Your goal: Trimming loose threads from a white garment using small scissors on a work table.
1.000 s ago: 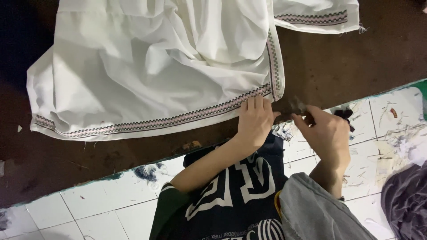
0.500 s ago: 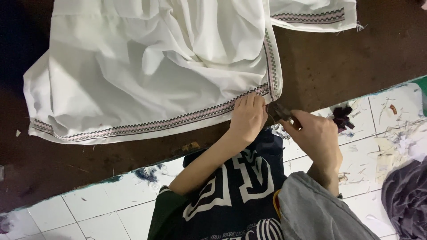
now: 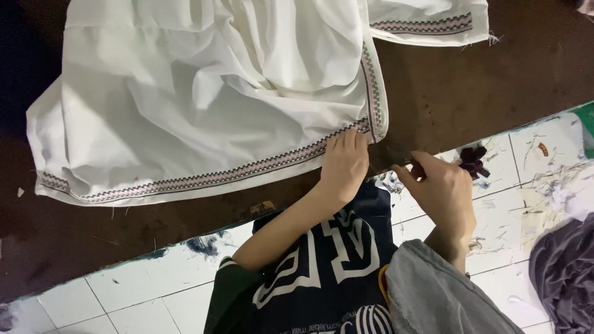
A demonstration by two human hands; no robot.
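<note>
A white garment [image 3: 204, 105] with a patterned zigzag trim along its hem lies spread on a dark brown table [image 3: 482, 86]. My left hand [image 3: 344, 166] lies on the hem near the garment's lower right corner, fingers together, holding the trim down; its thumb is hidden. Just right of that corner, my right hand [image 3: 440, 190] pinches a small dark tool [image 3: 401, 156] whose tip points at the hem corner. A grey sleeve [image 3: 433, 291] covers my right forearm.
A second trimmed white piece [image 3: 427, 21] lies at the table's far right. Below the table edge is a white tiled floor [image 3: 154, 291] littered with thread scraps and fabric bits. A grey-purple cloth heap [image 3: 566, 272] sits at the right.
My right hand has brought the small tool a little closer to the hem corner. The left hand has stayed on the trim, its fingers now flatter.
</note>
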